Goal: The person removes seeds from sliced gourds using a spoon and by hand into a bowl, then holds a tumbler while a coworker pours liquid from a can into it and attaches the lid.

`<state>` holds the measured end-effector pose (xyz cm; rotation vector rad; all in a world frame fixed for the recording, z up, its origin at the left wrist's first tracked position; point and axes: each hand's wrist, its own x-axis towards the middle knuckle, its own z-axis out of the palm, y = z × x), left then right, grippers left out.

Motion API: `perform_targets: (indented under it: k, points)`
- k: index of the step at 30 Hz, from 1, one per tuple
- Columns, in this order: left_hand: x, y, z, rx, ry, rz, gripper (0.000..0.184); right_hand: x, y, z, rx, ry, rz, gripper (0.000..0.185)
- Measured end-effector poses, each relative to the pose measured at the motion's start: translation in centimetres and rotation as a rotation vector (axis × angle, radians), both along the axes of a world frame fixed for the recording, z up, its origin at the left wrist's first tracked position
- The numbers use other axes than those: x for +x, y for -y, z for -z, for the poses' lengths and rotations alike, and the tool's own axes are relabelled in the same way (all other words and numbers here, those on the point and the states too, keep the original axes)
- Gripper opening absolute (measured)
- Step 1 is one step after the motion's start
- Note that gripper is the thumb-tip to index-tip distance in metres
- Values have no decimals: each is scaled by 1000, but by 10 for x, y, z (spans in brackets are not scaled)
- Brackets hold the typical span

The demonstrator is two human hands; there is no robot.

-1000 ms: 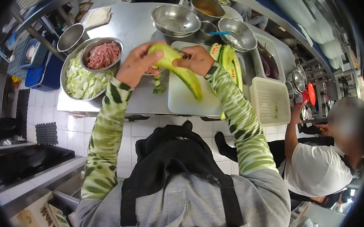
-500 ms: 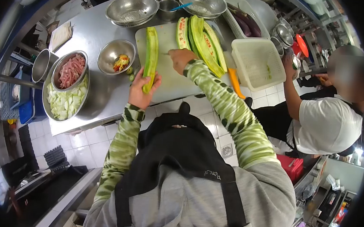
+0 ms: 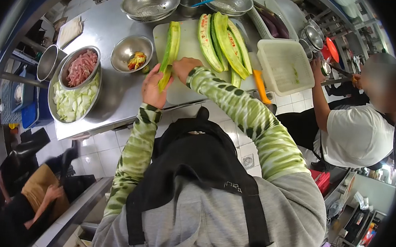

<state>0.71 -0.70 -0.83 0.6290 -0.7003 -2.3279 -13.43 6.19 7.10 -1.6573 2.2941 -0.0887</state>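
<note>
The left hand [image 3: 154,90] clasps the near end of a long green vegetable piece [image 3: 172,43] on the left side of the cutting board [image 3: 187,49]. The right hand [image 3: 184,70] curls just beside it (whether around anything, I cannot tell).

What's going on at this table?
A person's left hand holds the lower end of a gourd piece over the left part of a white board. The right hand is close beside it; any tool there is hard to make out. More pieces lie farther right, near an orange handle.
</note>
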Motion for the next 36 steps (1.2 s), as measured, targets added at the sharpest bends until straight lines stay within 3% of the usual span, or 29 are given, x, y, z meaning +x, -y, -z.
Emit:
perform_targets:
  k: [13,16,17,21,24,27,29,32,33,36]
  points:
    - [-4,3,8,-55,36,14,47,37,-25,5,7,205,10,23]
    - [-5,3,4,-38,20,14,47,47,-37,-2,-130,268,-12,21]
    - [-4,4,0,-23,35,25,47,44,-42,9,-332,338,-86,19]
    - [-4,5,-5,64,-20,44,50,9,-23,-15,15,661,228,23]
    - [-11,2,-5,57,-55,76,49,-15,-1,20,-2,243,118,23]
    - [-20,4,7,-37,46,54,48,0,-3,15,63,179,21,23]
    - [-25,8,7,46,16,71,47,10,-14,24,-16,186,-20,24]
    - [-28,9,0,155,-44,101,47,8,-27,-23,65,677,124,23]
    - [-28,9,-3,187,-65,112,46,0,-27,-13,-6,625,99,22]
    - [-33,12,-1,301,-114,134,43,-26,-15,-18,150,725,373,24]
